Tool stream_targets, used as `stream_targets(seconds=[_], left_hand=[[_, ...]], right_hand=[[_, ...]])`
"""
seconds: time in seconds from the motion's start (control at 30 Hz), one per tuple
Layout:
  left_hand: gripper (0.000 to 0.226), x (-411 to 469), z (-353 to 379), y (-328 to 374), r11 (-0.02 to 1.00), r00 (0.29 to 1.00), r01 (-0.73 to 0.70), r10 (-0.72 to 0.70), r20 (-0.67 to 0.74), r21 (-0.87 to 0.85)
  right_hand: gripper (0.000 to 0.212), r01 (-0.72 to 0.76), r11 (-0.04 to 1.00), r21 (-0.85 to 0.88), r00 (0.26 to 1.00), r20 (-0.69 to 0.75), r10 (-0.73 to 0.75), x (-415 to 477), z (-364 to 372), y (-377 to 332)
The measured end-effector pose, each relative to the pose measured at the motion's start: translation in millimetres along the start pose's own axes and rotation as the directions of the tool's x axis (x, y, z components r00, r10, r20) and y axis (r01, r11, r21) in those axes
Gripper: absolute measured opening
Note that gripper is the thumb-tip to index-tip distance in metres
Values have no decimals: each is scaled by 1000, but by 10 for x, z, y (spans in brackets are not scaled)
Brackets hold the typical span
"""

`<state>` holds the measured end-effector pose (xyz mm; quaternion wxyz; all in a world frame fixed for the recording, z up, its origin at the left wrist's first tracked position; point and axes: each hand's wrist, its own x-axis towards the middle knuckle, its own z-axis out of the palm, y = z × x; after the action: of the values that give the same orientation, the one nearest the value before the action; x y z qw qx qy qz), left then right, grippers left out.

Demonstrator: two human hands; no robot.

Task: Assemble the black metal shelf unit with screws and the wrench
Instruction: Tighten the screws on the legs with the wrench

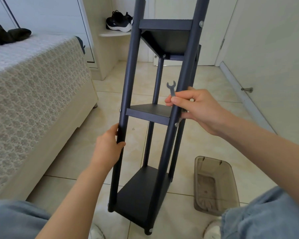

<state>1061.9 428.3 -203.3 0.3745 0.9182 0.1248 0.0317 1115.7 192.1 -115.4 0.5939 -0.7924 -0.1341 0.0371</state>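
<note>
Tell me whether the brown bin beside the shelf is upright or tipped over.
Upright: the bin rests on its base with its open mouth facing up, so the camera looks down onto its inside bottom.

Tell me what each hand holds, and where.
Left hand grips the left post below the middle shelf. Right hand pinches the wrench by its handle's lower end, at the right post.

1. There is only one view: a wide-angle camera on the person's head, facing forward and down.
2. It is near the shelf unit [148,116], which fills the middle; tiled floor [109,100] lies around it.
</note>
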Motion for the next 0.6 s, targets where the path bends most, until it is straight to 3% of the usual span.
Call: stream_targets(seconds=[0.2,0.3,0.47,0.6], left_hand=[[79,-202,24,111,994,998,-63,61,23,85],[70,-344,51,212,989,991,-132,129,46,71],[46,-521,280,288,954,968,-81,145,207,-288],[29,-539,445,226,899,992,-40,89,92,-435]], right_hand=[[14,-15,1000,-16,998,53,16,25,22,-43],[14,-7,1000,2,999,52,7,63,55,-51],[14,12,1000,-29,999,43,-10,133,174,-89],[14,27,1000,0,998,51,-27,168,301,-133]])
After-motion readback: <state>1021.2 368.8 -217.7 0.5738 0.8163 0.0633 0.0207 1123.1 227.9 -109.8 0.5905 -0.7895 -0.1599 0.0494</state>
